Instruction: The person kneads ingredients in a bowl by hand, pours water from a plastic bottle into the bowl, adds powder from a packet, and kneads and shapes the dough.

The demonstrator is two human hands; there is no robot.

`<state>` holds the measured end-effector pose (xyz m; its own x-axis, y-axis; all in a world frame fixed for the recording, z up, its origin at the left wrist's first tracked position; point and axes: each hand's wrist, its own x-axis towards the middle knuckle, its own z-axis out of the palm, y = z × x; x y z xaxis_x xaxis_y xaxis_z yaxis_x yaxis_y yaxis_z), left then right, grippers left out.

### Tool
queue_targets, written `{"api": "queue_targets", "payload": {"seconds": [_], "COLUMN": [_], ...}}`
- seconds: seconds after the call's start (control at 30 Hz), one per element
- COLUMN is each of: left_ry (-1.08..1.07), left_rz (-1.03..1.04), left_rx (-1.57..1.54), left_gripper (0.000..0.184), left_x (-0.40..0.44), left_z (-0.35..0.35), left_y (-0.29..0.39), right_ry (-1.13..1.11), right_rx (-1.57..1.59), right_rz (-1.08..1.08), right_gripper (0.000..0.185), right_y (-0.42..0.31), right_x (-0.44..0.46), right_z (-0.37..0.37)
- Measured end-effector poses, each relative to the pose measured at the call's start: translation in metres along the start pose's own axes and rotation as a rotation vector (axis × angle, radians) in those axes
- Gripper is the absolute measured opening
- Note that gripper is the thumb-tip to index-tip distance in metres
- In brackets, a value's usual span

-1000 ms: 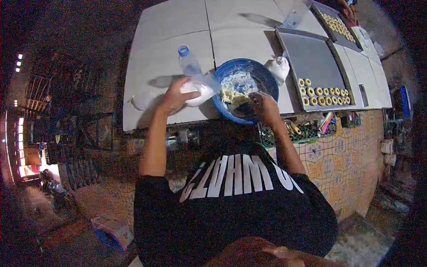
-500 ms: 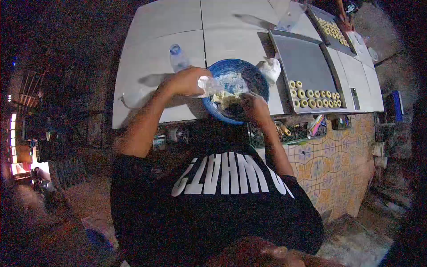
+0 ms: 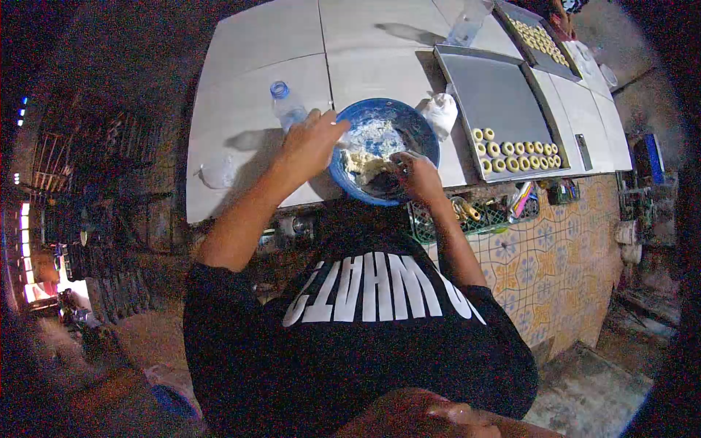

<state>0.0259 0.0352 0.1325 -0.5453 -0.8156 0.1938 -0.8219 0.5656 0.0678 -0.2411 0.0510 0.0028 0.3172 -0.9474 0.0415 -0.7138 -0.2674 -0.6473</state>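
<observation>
A blue bowl (image 3: pixel 412 125) stands at the table's front edge with pale, crumbly dough (image 3: pixel 363 162) and white flour inside. At the bowl's left rim is my left hand (image 3: pixel 315 142), its fingers bent together; a bit of clear plastic shows by the fingertips, and the rest of what it grips is hidden. My right hand (image 3: pixel 418 175) is inside the bowl's right side, fingers curled at the dough, and whether they grip any is too small to tell. Behind my left hand stands a clear bottle (image 3: pixel 288 109) with a blue neck. A white bag (image 3: pixel 440 115) lies against the bowl's right side.
A large metal tray (image 3: pixel 496 87) holds rows of ring-shaped pieces (image 3: pixel 521 163). Behind it are a second filled tray (image 3: pixel 542 45), a lying clear bottle (image 3: pixel 467 25) and part of another person's arm. A phone (image 3: pixel 583 152) lies right; a plastic bag (image 3: pixel 219 173) lies left.
My left hand has tipped the white-filled plastic bag over the bowl's rim and now sits there with the bag mostly out of sight. My right hand stays in the bowl. The camera view has shifted slightly.
</observation>
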Motion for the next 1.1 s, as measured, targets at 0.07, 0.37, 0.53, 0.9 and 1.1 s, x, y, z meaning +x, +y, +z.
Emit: {"api": "queue_targets", "payload": {"seconds": [0.07,0.37,0.53,0.9,1.1], "left_ry": [0.021,0.162,0.171,0.205,0.158], "left_rz": [0.011,0.048,0.023,-0.045,-0.100], "left_rx": [0.008,0.087,0.087,0.118,0.052], "left_gripper": [0.038,0.040,0.041,0.032,0.026], "left_x": [-0.001,-0.003,-0.006,-0.009,-0.011], "left_z": [0.008,0.024,0.028,0.042,0.043], "left_y": [0.000,0.005,0.008,0.004,0.007], "right_ry": [0.016,0.019,0.014,0.042,0.070], "right_rx": [-0.052,-0.001,0.035,0.030,0.027], "right_rz": [-0.033,-0.018,0.022,-0.112,-0.079], "right_gripper": [0.028,0.025,0.025,0.026,0.025], "right_y": [0.008,-0.006,-0.017,-0.010,-0.006], "right_x": [0.001,0.000,-0.004,0.000,0.000], "right_z": [0.002,-0.005,-0.014,-0.013,-0.007]}}
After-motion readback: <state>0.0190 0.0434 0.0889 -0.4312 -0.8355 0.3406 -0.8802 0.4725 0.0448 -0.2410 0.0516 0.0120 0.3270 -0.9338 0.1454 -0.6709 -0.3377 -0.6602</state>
